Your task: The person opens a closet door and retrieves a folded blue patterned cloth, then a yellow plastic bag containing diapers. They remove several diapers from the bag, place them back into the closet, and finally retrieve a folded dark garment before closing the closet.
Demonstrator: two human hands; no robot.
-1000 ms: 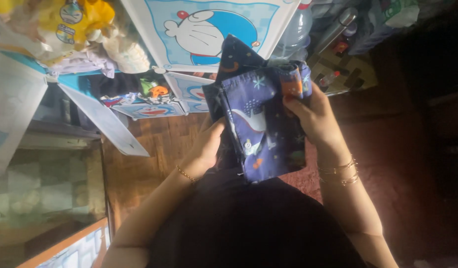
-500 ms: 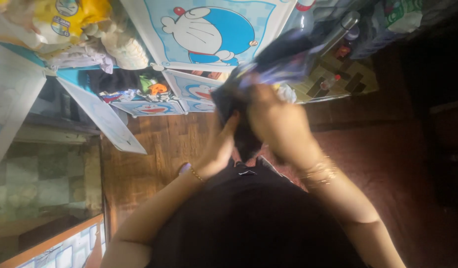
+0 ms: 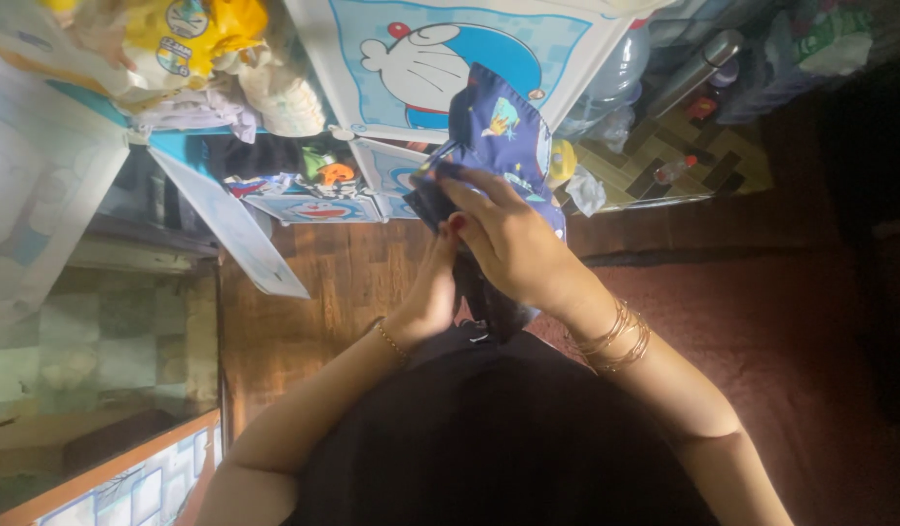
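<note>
Navy printed cloth [image 3: 498, 127] — gripped by right hand [image 3: 508, 244] on top, left hand [image 3: 432, 292] pressing beneath.

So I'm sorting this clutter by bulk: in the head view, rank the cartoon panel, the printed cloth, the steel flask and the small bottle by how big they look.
1. cartoon panel
2. printed cloth, though it is nearer the camera, so this is unsure
3. steel flask
4. small bottle
</note>
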